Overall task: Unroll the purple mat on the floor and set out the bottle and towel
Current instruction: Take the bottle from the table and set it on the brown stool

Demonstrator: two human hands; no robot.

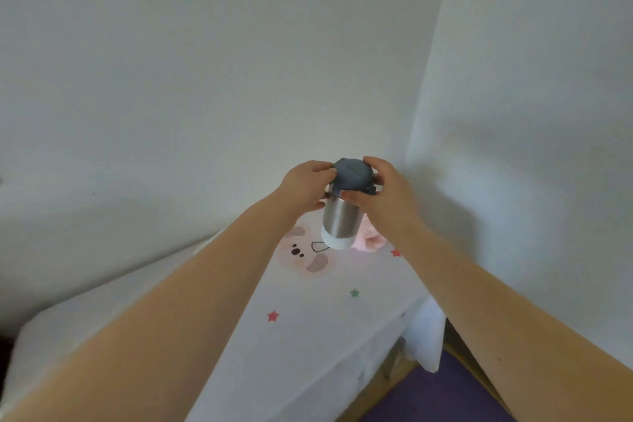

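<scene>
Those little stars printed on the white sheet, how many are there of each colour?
Stars on the white sheet, as far as they show between the arms:
Red stars: 2
Green stars: 1
Total: 3
Any others under the arms, the bottle or the pink towel cannot be seen.

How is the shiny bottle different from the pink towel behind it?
The bottle is hard, silver metal with a grey lid and a white base; the pink towel is soft and crumpled. The bottle is upright, gripped near its lid by the left hand and right hand; nobody touches the towel, which lies loose. The bottle shows fully; the towel is partly hidden behind it. Both are over the star-printed sheet.
</scene>
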